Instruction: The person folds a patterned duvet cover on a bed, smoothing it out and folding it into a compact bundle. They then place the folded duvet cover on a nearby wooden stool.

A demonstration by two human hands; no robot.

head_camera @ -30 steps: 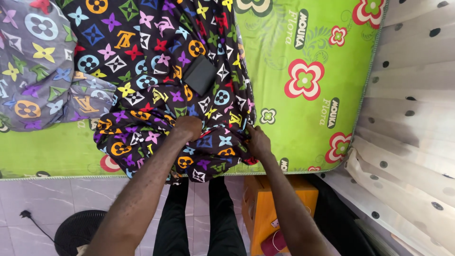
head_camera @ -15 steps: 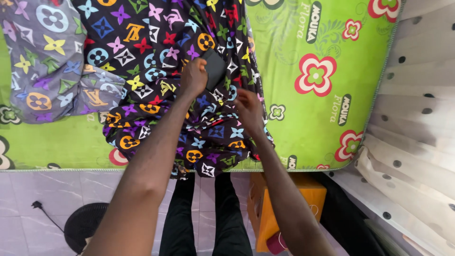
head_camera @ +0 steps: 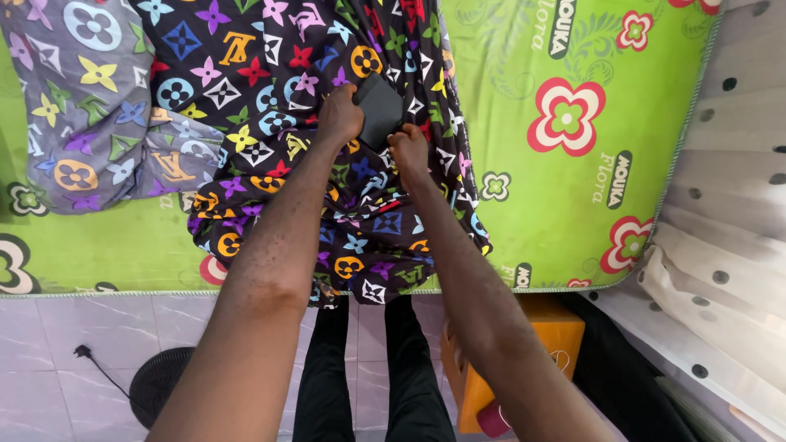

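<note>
A black bedsheet (head_camera: pixel 262 74) printed with coloured flowers and stars lies bunched on a green flowered mattress (head_camera: pixel 557 188). A flat black case (head_camera: pixel 383 106), like a wallet, rests on the sheet. My left hand (head_camera: pixel 340 115) grips the case's left edge with the fingers curled. My right hand (head_camera: pixel 409 151) is curled at its lower corner, touching both the case and the sheet beneath. Both forearms reach across the sheet's crumpled near end, which hangs over the mattress edge.
A grey pillow (head_camera: pixel 74 106) with the same pattern lies at the left on the mattress. Below are my black-trousered legs (head_camera: pixel 327 376), an orange box (head_camera: pixel 565 336), a dark round fan (head_camera: pixel 164 381) with a cable, and a white spotted curtain (head_camera: pixel 720 205) at the right.
Both hands left the sheet's bunched near end and moved up to the black case. The left hand reached it first, then the right hand closed in on its lower corner.
</note>
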